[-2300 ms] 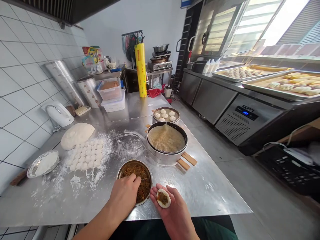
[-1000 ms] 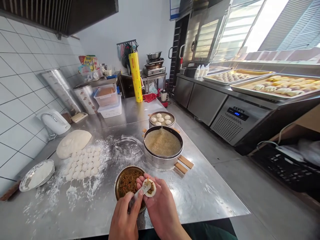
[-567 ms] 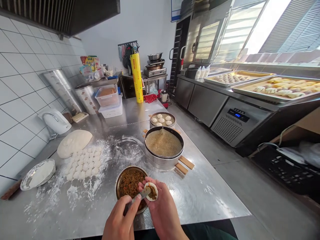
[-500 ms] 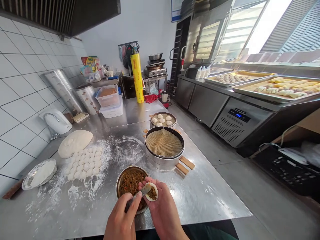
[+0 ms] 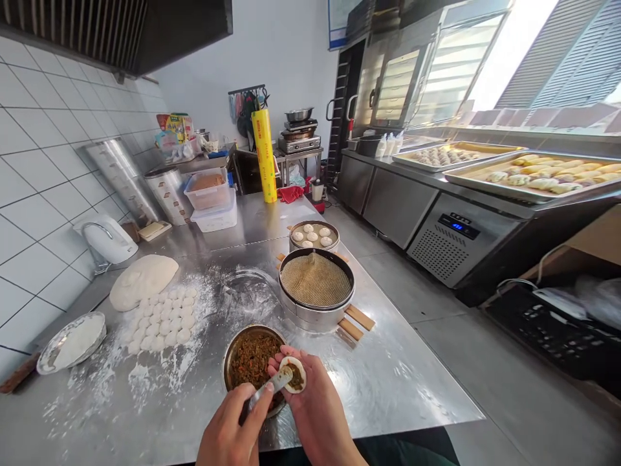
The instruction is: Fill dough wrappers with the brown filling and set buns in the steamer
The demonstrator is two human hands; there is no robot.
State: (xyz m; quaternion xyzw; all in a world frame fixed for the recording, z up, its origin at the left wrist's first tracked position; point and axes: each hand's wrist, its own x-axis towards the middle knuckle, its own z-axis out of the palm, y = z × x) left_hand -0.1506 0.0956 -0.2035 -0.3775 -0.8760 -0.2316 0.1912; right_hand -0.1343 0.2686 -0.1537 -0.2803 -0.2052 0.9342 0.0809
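My left hand (image 5: 230, 424) is closed around a metal filling spatula (image 5: 272, 389), whose blade tip rests at the filling on a round dough wrapper (image 5: 294, 383). The wrapper lies in the cupped palm and fingers of my right hand (image 5: 317, 401), palm up. Dark chopped filling sits in the middle of the white wrapper, and its rim is bare. Just beneath and behind both hands stands a metal bowl (image 5: 227, 362) of brown filling (image 5: 255, 356) with orange bits. My left hand partly covers the bowl's near side.
Floured dough pieces (image 5: 162, 320) lie left, beside a large dough slab (image 5: 143, 278) and a plate of flour (image 5: 72, 343). A lined steamer (image 5: 317, 281) with wooden handles stands ahead; another behind it holds filled buns (image 5: 310, 234). The steel table's edge (image 5: 412, 333) runs along the right.
The spatula has tilted, and its blade tip now shows filling at the wrapper's left side. Both hands stay in nearly the same place; the view has shifted slightly.
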